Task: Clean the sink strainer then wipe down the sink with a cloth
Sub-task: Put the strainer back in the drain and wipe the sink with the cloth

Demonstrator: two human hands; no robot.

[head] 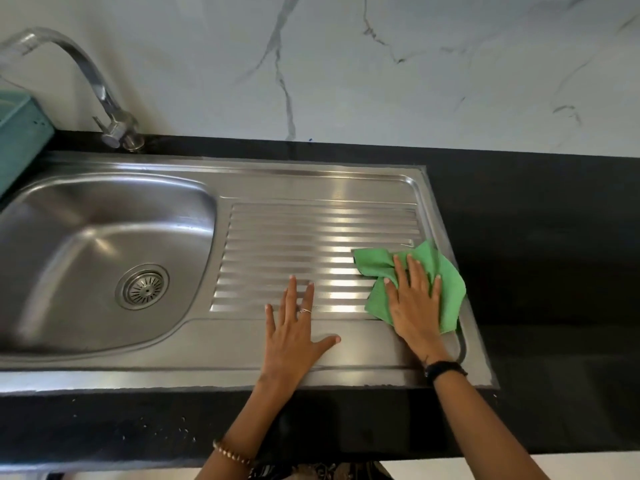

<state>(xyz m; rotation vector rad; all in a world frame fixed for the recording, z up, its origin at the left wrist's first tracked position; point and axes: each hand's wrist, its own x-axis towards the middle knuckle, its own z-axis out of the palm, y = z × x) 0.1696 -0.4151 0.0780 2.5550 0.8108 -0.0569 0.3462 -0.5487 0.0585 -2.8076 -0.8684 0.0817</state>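
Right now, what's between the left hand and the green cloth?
Only bare ribbed drainboard in the head view. The left hand lies flat on the steel; the right hand presses the green cloth at the board's right end. Nothing sits between them.

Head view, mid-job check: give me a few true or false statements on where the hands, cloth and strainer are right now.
1. The right hand presses flat on the green cloth. True.
2. The cloth lies in the sink basin. False: it lies on the ribbed drainboard, at its right end.
3. The left hand grips the faucet. False: it rests flat, fingers spread, on the drainboard's near edge, holding nothing.
4. The strainer sits in the basin's drain. True.
5. A teal container stands at the left edge of the view, beside the faucet. True.
6. The cloth covers the strainer. False: the strainer is uncovered, well away from the cloth.
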